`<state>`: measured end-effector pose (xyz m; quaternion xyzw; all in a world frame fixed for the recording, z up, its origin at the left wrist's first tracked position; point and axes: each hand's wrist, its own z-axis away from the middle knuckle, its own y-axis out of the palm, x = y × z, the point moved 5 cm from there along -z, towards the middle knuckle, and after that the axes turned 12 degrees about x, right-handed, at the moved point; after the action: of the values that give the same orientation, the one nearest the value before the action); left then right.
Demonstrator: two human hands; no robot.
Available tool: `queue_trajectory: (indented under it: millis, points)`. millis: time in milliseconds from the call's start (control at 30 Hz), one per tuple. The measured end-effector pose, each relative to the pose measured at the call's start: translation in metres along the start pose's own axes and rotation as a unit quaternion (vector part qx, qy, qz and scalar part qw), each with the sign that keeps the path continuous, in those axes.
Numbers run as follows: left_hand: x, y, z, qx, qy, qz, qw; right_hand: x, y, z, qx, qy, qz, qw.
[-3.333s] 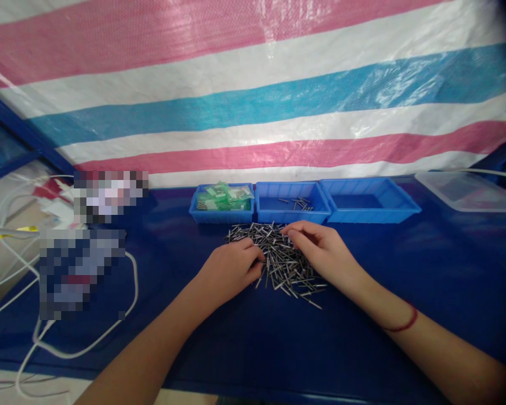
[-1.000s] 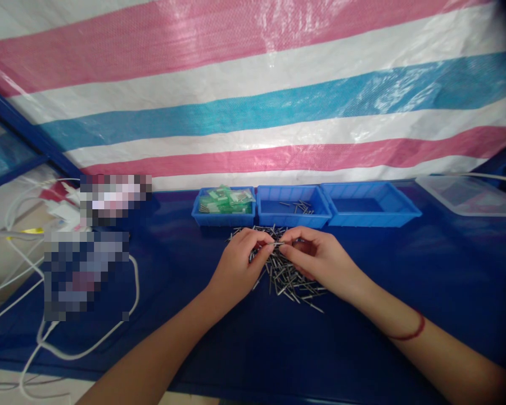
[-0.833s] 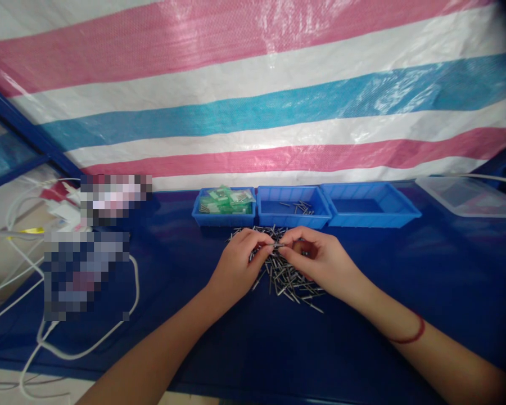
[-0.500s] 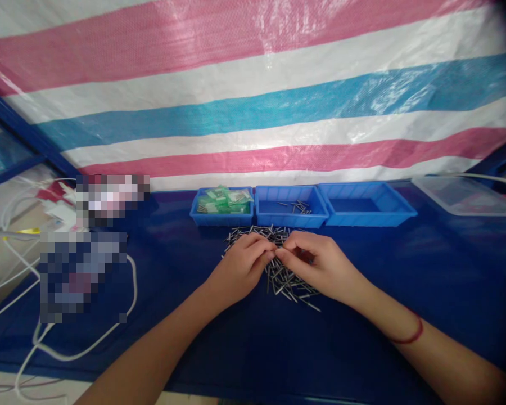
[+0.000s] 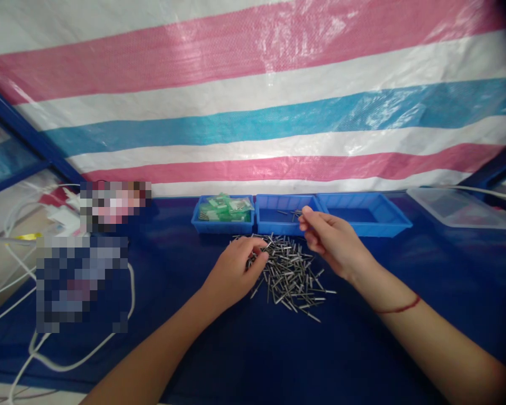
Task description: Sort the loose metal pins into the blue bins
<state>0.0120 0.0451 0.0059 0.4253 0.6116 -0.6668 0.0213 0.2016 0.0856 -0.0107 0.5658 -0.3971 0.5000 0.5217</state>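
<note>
A: Status?
B: Right hand [image 5: 333,242] pinched shut over middle bin [image 5: 274,228]; contents not discernible. Left hand [image 5: 234,270] curled on pins [image 5: 290,273], centre of worktop [image 5: 405,292]; grasp unclear.
A: Risk?
B: Loose pinch may drop a pin outside bin.

Three blue bins stand in one row on the single worktop [image 5: 405,349]: the left bin [image 5: 221,228] with green packets [image 5: 223,206] too bunched to count, the middle bin [image 5: 274,228] with a few loose pins [image 5: 289,212], and the right bin [image 5: 362,228]. There is one pile of metal pins [image 5: 293,273], many dozens and too tangled to count, and one clear tray [image 5: 459,208] at the far right. Two hands are in view, one left hand [image 5: 236,270] and one right hand [image 5: 329,239], with one red thread [image 5: 398,307] on the right wrist, and several white cables [image 5: 80,354] whose number cannot be told.
</note>
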Motion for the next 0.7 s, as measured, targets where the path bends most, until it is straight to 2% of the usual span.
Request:
queue_trajectory:
  millis: [67, 233, 433, 533, 700]
  points:
    - [0.000, 0.001, 0.000, 0.014, 0.016, -0.028, 0.999, 0.002, -0.002, -0.003, -0.014, -0.008, -0.008, 1.000]
    - [0.000, -0.003, -0.001, 0.034, 0.033, -0.079, 0.996, 0.001, 0.002, 0.009, 0.005, 0.005, -0.007, 1.000]
    - [0.005, -0.018, -0.002, 0.043, 0.020, -0.086, 0.995, -0.002, 0.006, 0.021, 0.027, -0.021, 0.118, 0.992]
    - [0.008, -0.026, -0.002, 0.060, 0.009, -0.092, 0.994, 0.002, 0.010, 0.023, 0.049, -0.086, 0.245, 0.965]
    - [0.006, -0.019, 0.001, 0.187, 0.001, -0.078, 0.979, 0.007, 0.019, 0.029, 0.069, -0.165, 0.402, 0.898]
